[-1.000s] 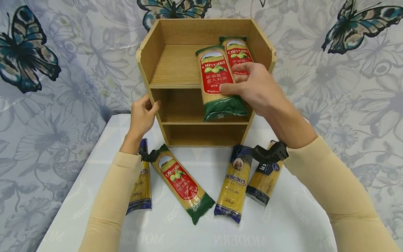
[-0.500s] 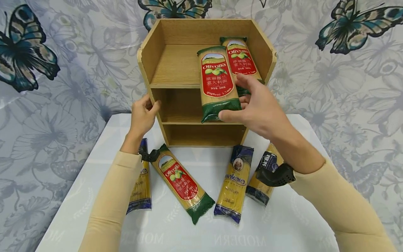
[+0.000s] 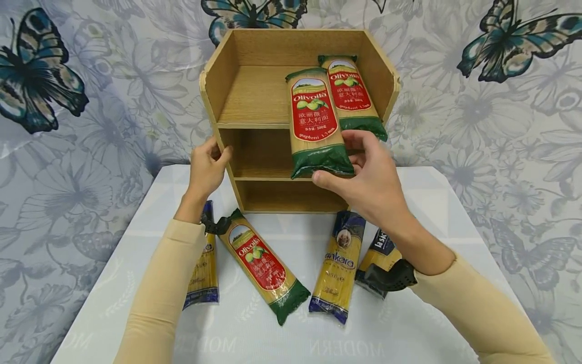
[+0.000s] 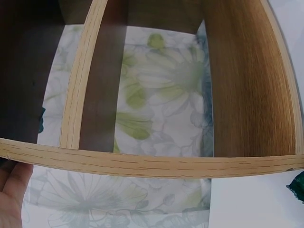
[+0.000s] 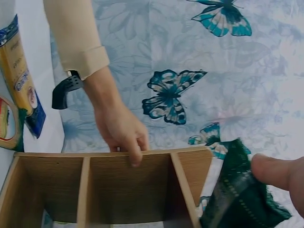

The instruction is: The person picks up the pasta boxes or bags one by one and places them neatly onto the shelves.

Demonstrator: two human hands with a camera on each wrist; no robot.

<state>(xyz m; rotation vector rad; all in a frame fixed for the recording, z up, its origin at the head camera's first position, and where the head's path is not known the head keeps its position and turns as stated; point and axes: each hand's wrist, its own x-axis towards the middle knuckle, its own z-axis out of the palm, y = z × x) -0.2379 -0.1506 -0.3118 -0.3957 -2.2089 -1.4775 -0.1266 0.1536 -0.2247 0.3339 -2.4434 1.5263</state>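
Observation:
A small wooden shelf unit (image 3: 254, 96) stands on the table, and my left hand (image 3: 206, 167) grips its left side panel between thumb and fingers. Two red-labelled spaghetti packs with green ends lie at the right of its top level. The front spaghetti pack (image 3: 313, 111) juts out over the shelf's front edge. My right hand (image 3: 370, 179) holds its lower green end, thumb in front and the other fingers at its side and partly hidden. The back spaghetti pack (image 3: 352, 91) leans right behind it. In the right wrist view, the thumb (image 5: 273, 172) touches the green wrapper (image 5: 237, 190).
On the white table (image 3: 254, 336), before the shelf, lie another red-labelled pack (image 3: 263, 265), a yellow-and-blue pack (image 3: 336, 268), a dark-labelled pack (image 3: 379, 253) partly behind the right wrist camera, and a yellow pack (image 3: 204, 273) partly behind the left forearm. Butterfly-patterned cloth (image 3: 91, 202) hangs behind.
My right hand has slid down from the front pack's middle to its green lower end, uncovering the label and the back pack. The front pack has straightened slightly. My left hand stays put.

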